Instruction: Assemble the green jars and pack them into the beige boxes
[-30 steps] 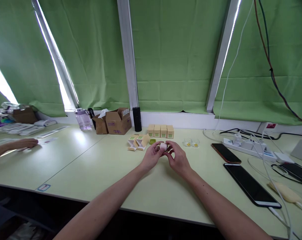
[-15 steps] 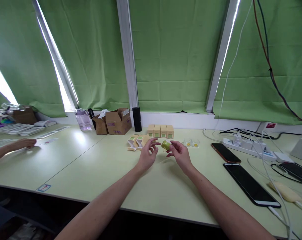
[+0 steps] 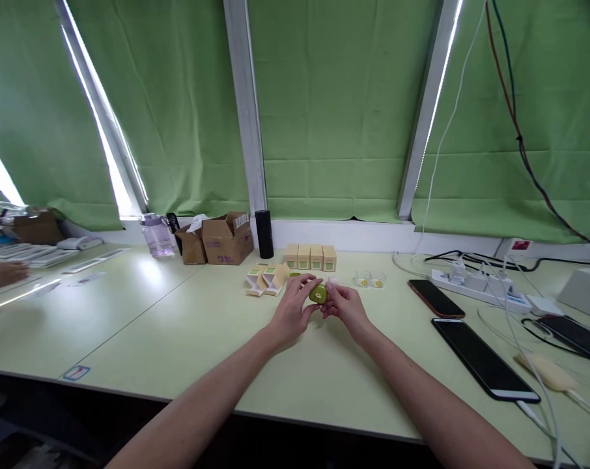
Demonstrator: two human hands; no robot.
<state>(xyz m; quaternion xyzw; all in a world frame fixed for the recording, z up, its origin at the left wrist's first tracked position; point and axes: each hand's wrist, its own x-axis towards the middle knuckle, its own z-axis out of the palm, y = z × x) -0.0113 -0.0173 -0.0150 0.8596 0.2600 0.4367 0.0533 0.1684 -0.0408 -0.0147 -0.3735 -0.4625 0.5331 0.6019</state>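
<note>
Between my hands, above the table, is a small round green object (image 3: 318, 294) with a pale mark on its face. My left hand (image 3: 294, 309) grips its left side with thumb and fingers. My right hand (image 3: 346, 309) pinches its right side, fingers curled in. A small whitish bit shows above the right fingertips, too small to name. Just beyond my left hand stand two opened cream cartons (image 3: 266, 278) with green labels, and a bit of green is partly hidden behind the fingers. Farther back is a row of several closed cream boxes (image 3: 310, 258).
Clear cups with yellow centres (image 3: 370, 280) sit to the right. Phones (image 3: 485, 358) and a power strip (image 3: 480, 288) with cables lie farther right. Cardboard boxes (image 3: 228, 241), a black cylinder (image 3: 264, 234) and a purple bottle (image 3: 157, 236) stand behind. Another person's hand (image 3: 4, 273) is at far left.
My left hand has come in and closed on the green object, which has turned so its marked face shows. The other person's hand has moved left.
</note>
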